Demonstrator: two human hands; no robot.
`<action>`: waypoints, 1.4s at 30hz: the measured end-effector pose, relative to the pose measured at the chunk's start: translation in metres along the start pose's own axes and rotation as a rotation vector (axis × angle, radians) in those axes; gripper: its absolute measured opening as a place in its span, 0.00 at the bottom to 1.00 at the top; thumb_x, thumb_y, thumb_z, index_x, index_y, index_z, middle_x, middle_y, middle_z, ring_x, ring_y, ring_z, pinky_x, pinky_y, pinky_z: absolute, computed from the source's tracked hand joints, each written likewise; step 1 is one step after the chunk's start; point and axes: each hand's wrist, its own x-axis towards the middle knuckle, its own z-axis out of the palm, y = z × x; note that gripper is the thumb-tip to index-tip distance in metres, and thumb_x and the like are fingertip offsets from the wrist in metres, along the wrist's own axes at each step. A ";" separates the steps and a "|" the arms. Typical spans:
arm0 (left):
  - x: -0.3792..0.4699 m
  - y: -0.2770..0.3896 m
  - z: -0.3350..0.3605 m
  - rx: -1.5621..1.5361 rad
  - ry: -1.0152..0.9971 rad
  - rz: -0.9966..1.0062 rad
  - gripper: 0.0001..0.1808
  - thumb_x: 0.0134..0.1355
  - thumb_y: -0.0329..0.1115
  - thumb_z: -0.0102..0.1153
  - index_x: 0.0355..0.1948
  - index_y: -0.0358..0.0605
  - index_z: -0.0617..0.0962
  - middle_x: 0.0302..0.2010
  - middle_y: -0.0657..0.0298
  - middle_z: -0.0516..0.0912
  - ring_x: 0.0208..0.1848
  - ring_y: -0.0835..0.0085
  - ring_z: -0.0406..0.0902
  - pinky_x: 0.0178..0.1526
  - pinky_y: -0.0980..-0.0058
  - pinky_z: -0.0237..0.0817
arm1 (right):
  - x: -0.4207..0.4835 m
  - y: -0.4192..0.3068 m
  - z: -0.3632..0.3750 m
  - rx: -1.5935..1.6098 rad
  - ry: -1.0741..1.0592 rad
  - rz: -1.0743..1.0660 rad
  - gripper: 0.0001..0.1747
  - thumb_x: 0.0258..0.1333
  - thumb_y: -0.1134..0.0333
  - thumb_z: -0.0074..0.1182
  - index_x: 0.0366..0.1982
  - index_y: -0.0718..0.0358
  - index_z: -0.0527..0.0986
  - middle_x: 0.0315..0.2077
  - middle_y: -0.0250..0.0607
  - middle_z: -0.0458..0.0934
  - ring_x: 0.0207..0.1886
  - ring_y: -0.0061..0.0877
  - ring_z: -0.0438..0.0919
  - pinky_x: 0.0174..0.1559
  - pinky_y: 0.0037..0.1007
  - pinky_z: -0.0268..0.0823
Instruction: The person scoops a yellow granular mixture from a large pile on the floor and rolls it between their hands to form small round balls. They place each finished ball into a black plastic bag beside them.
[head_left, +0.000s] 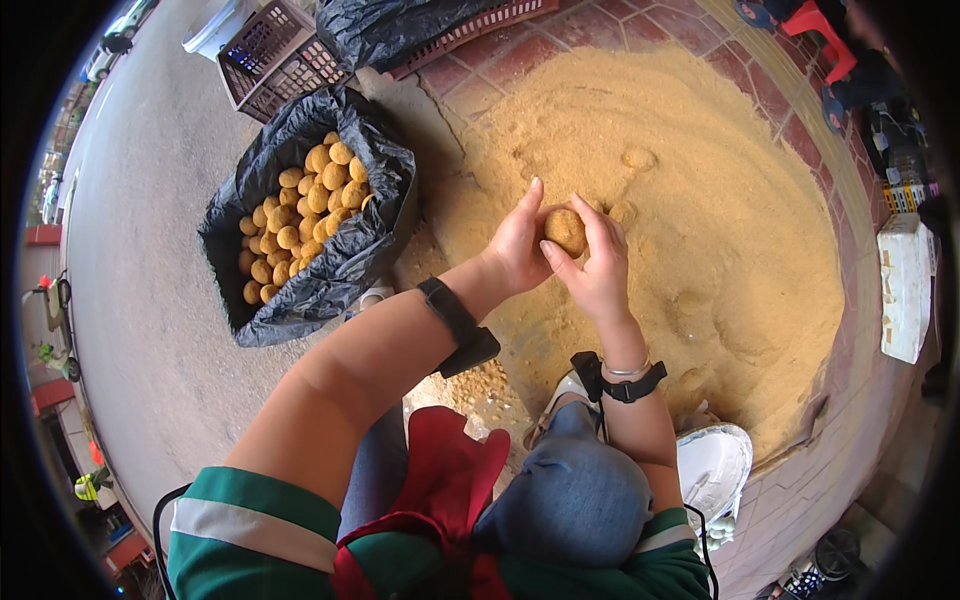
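Both my hands are raised over a broad spread of yellow-brown, husk-like powder (750, 285) on the tiled ground. Between them is a round, egg-like ball coated in the powder (565, 232). My right hand (600, 262) holds it with thumb and fingers. My left hand (521, 244) cups its left side, thumb pointing up; how firmly it grips is hidden. Just beyond my right fingers a coated lump (622, 212) lies in the powder, and another lump (639, 158) lies farther off. To the left, a container lined with black plastic (300, 319) holds several coated balls (334, 176).
Plastic crates (262, 60) and a black plastic bag (397, 26) stand beyond the lined container. A basin with white residue (712, 465) is beside my right knee. A red stool (817, 37) and white foam box (904, 289) are at right. A road runs along the left.
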 end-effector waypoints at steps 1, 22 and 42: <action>0.000 0.000 0.000 0.004 -0.026 0.005 0.40 0.66 0.65 0.30 0.61 0.39 0.64 0.61 0.52 0.67 0.64 0.58 0.64 0.67 0.59 0.52 | 0.000 0.000 0.000 -0.047 -0.001 -0.007 0.35 0.38 0.66 0.68 0.53 0.63 0.71 0.45 0.46 0.77 0.49 0.41 0.72 0.51 0.42 0.64; 0.005 -0.010 -0.011 0.129 0.094 0.080 0.21 0.71 0.47 0.39 0.51 0.40 0.70 0.52 0.55 0.73 0.55 0.63 0.71 0.61 0.63 0.62 | -0.007 0.017 0.005 0.398 -0.074 0.168 0.32 0.54 0.52 0.59 0.54 0.66 0.69 0.51 0.51 0.72 0.54 0.39 0.72 0.56 0.36 0.64; 0.014 -0.010 -0.023 0.050 0.363 0.127 0.32 0.65 0.64 0.39 0.47 0.44 0.72 0.44 0.58 0.77 0.46 0.64 0.73 0.54 0.61 0.65 | -0.017 -0.019 0.037 0.065 -0.170 0.090 0.35 0.64 0.52 0.45 0.61 0.71 0.59 0.60 0.59 0.63 0.63 0.48 0.64 0.62 0.43 0.58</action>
